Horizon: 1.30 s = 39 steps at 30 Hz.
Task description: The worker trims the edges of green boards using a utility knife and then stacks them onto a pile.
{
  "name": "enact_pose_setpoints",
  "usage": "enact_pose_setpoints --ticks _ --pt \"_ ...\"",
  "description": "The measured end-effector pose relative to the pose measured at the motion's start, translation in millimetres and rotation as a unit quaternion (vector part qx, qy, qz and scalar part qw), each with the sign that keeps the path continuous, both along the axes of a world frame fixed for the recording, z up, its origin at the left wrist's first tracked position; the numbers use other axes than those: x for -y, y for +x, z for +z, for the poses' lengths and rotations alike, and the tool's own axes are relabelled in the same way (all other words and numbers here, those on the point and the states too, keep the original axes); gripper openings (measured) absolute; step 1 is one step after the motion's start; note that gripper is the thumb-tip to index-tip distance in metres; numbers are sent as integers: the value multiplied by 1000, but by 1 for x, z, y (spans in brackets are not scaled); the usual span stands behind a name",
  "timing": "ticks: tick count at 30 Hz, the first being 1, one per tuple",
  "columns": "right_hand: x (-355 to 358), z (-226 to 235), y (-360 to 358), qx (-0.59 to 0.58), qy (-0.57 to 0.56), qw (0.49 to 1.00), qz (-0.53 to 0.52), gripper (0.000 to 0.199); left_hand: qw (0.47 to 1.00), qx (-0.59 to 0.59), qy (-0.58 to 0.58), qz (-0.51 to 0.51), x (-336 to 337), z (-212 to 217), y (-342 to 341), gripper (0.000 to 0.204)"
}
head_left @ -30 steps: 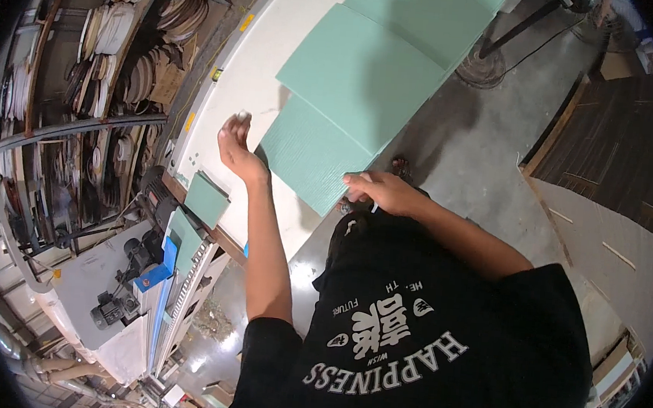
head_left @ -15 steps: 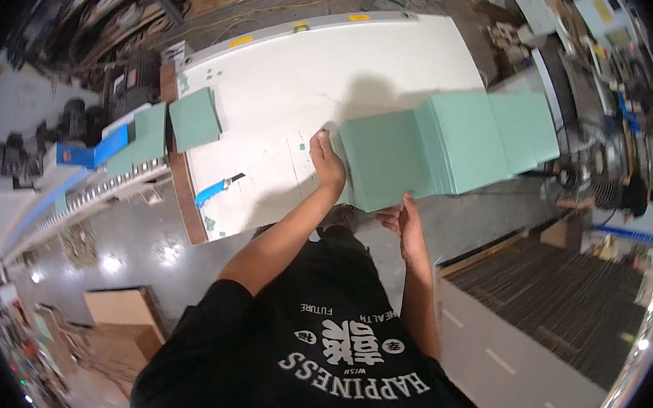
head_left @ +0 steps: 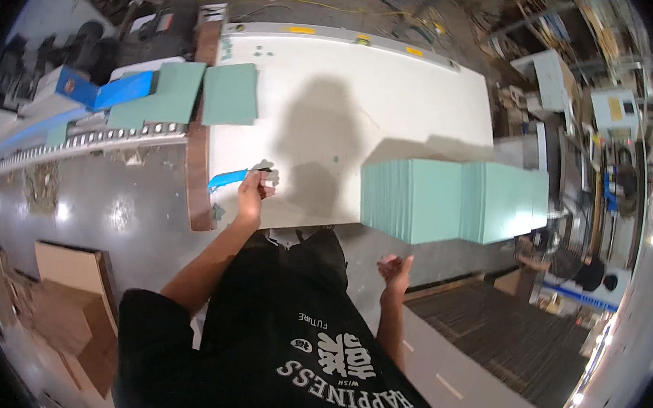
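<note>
View from the head camera, looking down on a white surface [head_left: 365, 100] in a workshop. The left hand [head_left: 252, 190] rests at the near edge of the surface, its fingers clenched round the dark end of a blue-handled tool [head_left: 230, 177], which lies flat on the surface and points to the left. A few small green scraps [head_left: 265, 166] lie just beside the fingers. The right hand [head_left: 395, 271] hangs off the surface, below its near edge, half curled and grasping nothing.

A stack of green sheets [head_left: 449, 200] lies at the near right part of the surface, its sheets fanned so that many edges show on the left side; the right end overhangs the edge of the surface. The stack is well apart from both hands. A single green sheet [head_left: 230, 94] lies at the far left corner, and another green sheet [head_left: 158, 97] rests on the roller rack [head_left: 78, 142] just beside the surface, next to a blue box [head_left: 105, 88].

Judged from this layout, the stack is already set down, and the tool is only now being grasped; any work with the tool on the sheets appears not yet begun. Cardboard boxes [head_left: 66, 291] stand on the floor at lower left.
</note>
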State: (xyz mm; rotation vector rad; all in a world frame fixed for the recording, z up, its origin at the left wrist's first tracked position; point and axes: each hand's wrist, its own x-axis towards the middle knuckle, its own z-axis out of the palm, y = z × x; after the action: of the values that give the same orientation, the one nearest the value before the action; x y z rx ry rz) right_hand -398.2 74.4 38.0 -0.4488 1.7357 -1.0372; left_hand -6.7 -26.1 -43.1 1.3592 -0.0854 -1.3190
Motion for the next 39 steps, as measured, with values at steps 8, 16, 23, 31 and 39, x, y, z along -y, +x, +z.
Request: enact_pose_setpoints --ticks 8,16,23,31,39 --pt "-22 -17 88 -48 3 981 188 41 982 113 -73 133 -2 -15 88 31" --pt "10 5 108 -224 -103 900 359 29 712 663 130 191 62 2 275 54" --pt "-8 -5 80 -275 -90 892 347 30 582 752 306 50 59 -20 379 89" --pt "-40 -4 73 -269 -19 861 430 31 584 734 341 62 54 -25 438 105" --pt "-28 -2 72 -276 6 829 487 35 645 691 313 -91 73 -13 426 103"
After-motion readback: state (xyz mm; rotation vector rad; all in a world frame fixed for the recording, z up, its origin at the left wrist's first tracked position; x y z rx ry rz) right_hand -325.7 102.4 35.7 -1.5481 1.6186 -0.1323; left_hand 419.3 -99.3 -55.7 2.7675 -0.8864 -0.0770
